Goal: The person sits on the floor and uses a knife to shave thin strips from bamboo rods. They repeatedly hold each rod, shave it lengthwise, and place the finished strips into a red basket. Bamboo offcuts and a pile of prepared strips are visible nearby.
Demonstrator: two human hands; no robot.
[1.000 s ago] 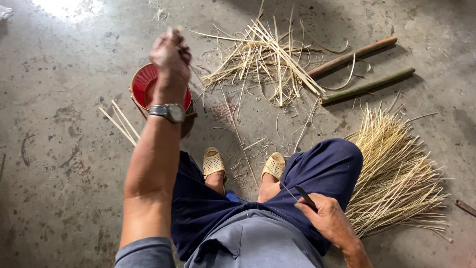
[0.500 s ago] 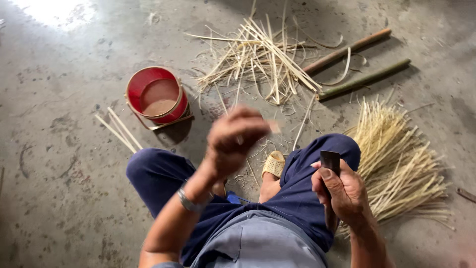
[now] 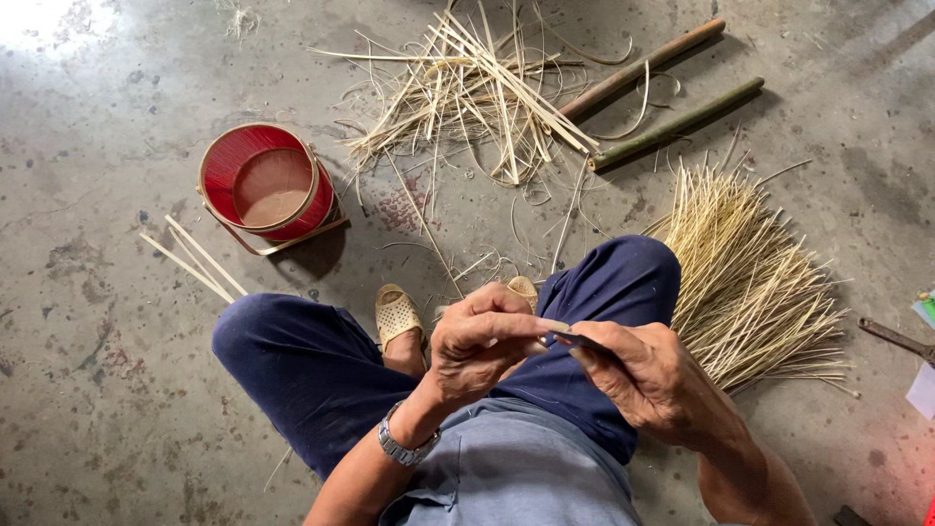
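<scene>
I sit with my knees apart in dark blue trousers (image 3: 321,360). My left hand (image 3: 487,341), with a wristwatch, and my right hand (image 3: 643,375) meet in front of my lap. The right hand grips a small dark knife (image 3: 579,341), its blade pointing at the left fingertips. The left hand's fingers pinch closed at the blade tip, apparently on a thin bamboo strip (image 3: 424,224) that runs away over the floor; the grip itself is hidden. A fan of thin pale bamboo slivers (image 3: 750,273) lies by my right knee.
A red round bucket (image 3: 268,185) stands on the concrete floor at left, with a few flat strips (image 3: 190,258) beside it. A loose pile of bamboo shavings (image 3: 477,93) and two bamboo poles (image 3: 672,122) lie ahead. A metal tool (image 3: 896,336) rests at the right edge.
My left hand came down from high above the bucket to my lap. My right hand rose from my thigh with the knife, and the two hands now meet.
</scene>
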